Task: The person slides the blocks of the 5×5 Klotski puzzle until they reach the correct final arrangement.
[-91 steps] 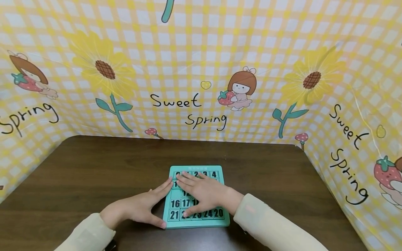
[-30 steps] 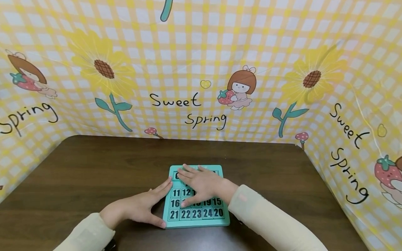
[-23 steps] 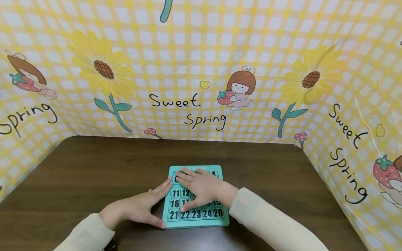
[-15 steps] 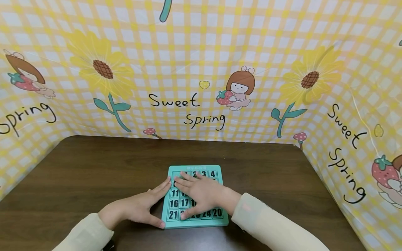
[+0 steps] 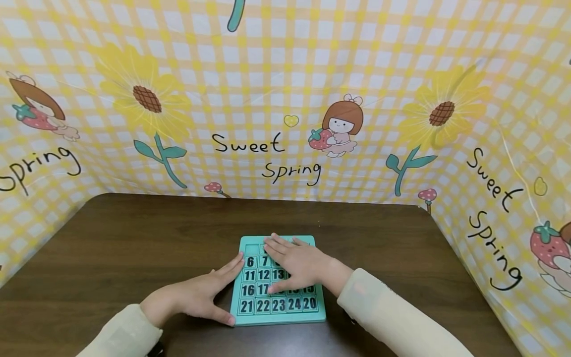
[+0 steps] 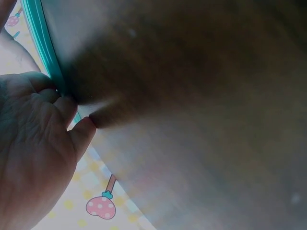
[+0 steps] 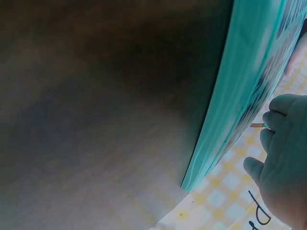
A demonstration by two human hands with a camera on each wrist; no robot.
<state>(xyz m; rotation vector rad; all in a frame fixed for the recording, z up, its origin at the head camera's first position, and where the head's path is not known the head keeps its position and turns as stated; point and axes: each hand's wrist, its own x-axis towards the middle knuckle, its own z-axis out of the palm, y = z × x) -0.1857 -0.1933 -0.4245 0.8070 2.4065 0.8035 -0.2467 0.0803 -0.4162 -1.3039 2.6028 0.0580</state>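
A teal sliding number puzzle [image 5: 280, 318] lies flat on the table, its tiles in rows. The slot at its top left corner shows bare, with tile 6 [image 5: 250, 262] directly below. Along the puzzle's left edge rests my left hand [image 5: 194, 296], fingers straight near the upper side and thumb at the lower left corner. My right hand [image 5: 298, 261] is spread over the upper right tiles, hiding several; its fingertips reach the top row. In the right wrist view, the right hand [image 7: 288, 153] hovers above the puzzle's side wall [image 7: 225, 105].
The dark brown wooden table [image 5: 147, 233] extends around the puzzle. A yellow checked cloth [image 5: 250, 89] with flowers and lettering rises behind the table's back edge and along both sides.
Tile 6 has slid down from the top left slot into the second row. Earlier, tile 11 went down one row as well. The right hand has shifted up and right; the left stays put.
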